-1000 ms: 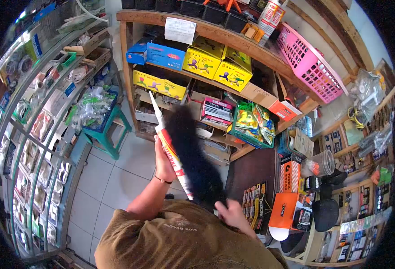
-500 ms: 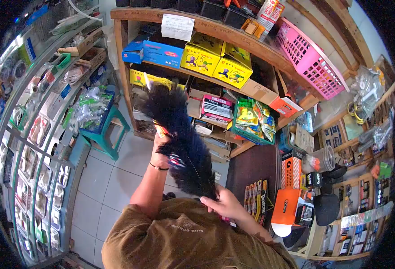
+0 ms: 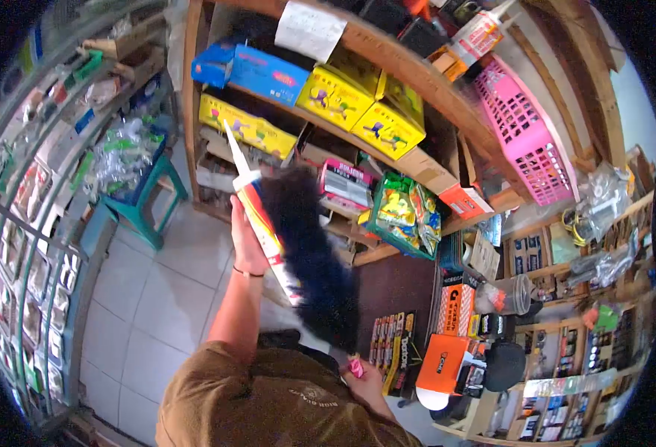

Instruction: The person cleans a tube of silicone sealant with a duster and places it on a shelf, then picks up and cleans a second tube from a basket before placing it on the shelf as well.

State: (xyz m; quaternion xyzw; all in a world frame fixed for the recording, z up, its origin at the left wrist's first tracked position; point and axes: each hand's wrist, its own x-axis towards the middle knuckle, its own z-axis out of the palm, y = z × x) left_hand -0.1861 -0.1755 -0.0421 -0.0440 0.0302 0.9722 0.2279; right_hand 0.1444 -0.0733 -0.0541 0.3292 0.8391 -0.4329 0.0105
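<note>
My left hand [image 3: 248, 242] is wrapped round a sealant cartridge [image 3: 261, 220], white with red and yellow print. Its long white nozzle points up and away from me. Right beside the cartridge, overlapping its lower edge in this view, is a black feather duster [image 3: 317, 261], blurred by motion. The duster's pink handle end [image 3: 355, 366] sits in my right hand [image 3: 367, 381], low and close to my shirt. The fingers there are closed round it and partly hidden.
Ahead, wooden shelves hold yellow boxes [image 3: 335, 97], a blue box [image 3: 268, 73] and a green basket of packets [image 3: 406, 212]. A pink basket [image 3: 525, 134] hangs at the upper right. Orange boxes [image 3: 445, 361] stand right; a teal stool [image 3: 157, 201] and glass display shelving [image 3: 26, 246] are left.
The duster has moved off the cartridge, which now shows almost whole. My right hand has dropped lower, nearer my body, and the cartridge is tilted with its nozzle up.
</note>
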